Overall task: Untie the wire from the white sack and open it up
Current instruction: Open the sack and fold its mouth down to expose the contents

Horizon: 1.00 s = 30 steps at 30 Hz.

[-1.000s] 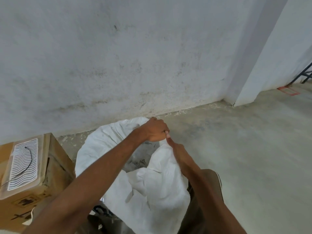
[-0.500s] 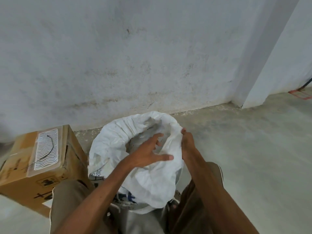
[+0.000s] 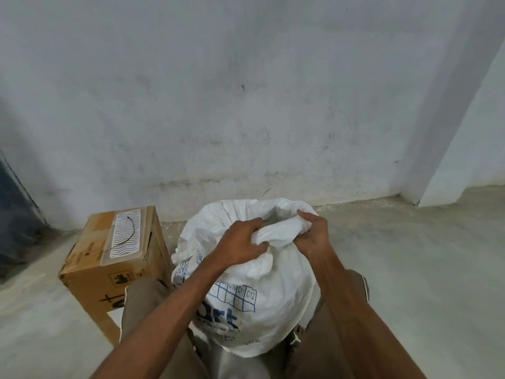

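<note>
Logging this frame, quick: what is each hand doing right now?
Left hand: closed, gripping the rolled near rim of the white sack.
Right hand: closed, gripping the same rolled rim at its other end.

Both hands' fingertips (image 3: 261, 243) are buried in the white sack (image 3: 262, 305)'s rolled rim; below them, blue print is partly covered by the left forearm (image 3: 175, 305).

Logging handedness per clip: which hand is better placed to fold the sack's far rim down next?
Probably the right hand: it grips the rolled near edge of the white sack beside the far rim; the left hand sits nearer.
</note>
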Motion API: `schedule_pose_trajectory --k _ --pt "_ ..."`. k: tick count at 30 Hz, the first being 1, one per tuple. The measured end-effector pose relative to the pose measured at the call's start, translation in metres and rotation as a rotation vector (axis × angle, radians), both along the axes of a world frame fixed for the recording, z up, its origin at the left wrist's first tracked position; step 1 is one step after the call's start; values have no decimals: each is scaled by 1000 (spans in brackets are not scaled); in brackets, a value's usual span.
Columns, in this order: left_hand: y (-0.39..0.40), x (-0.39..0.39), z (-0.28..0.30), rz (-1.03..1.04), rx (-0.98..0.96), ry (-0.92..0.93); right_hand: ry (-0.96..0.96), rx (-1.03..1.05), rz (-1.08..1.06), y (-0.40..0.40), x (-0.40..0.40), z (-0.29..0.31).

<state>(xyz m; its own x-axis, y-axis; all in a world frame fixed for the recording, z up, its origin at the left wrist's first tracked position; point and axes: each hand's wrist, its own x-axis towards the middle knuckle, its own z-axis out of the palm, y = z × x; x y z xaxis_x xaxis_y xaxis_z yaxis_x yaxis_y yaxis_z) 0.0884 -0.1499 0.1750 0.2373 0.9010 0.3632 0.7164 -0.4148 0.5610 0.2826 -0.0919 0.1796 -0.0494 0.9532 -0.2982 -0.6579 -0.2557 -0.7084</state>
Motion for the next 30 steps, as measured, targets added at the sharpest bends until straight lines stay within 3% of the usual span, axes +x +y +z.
schedule_pose_trajectory --k 3,7,9,11,12,15,16,20,24,28,30 --pt "7 -12 6 83 151 48 -15 181 139 27 0 -30" --pt "17 -20 2 89 238 127 -114 112 -49 -13 -13 -16" --pt "22 -24 -4 73 296 170 -272 107 -163 -25 -18 -22" --pt "24 -26 -6 52 357 198 -663 221 -326 -35 -19 -24" --pt "26 -28 -7 43 386 207 -913 399 -362 -40 -17 -24" --pt "28 -30 -8 13 462 240 -1714 945 -262 -37 -7 -26" --pt "29 -29 -8 -4 485 257 -1832 1040 -186 -31 -5 -25" --pt "27 -29 -6 -55 417 286 -1817 1123 16 -16 -11 -13" --pt "17 -36 -2 -61 75 113 -1866 1220 -43 -3 -13 -18" --pt "11 -51 -16 35 28 475 -1956 1248 -294 0 -6 -32" --pt "12 -53 -24 92 28 474 -1936 1305 -324 -5 -7 -38"
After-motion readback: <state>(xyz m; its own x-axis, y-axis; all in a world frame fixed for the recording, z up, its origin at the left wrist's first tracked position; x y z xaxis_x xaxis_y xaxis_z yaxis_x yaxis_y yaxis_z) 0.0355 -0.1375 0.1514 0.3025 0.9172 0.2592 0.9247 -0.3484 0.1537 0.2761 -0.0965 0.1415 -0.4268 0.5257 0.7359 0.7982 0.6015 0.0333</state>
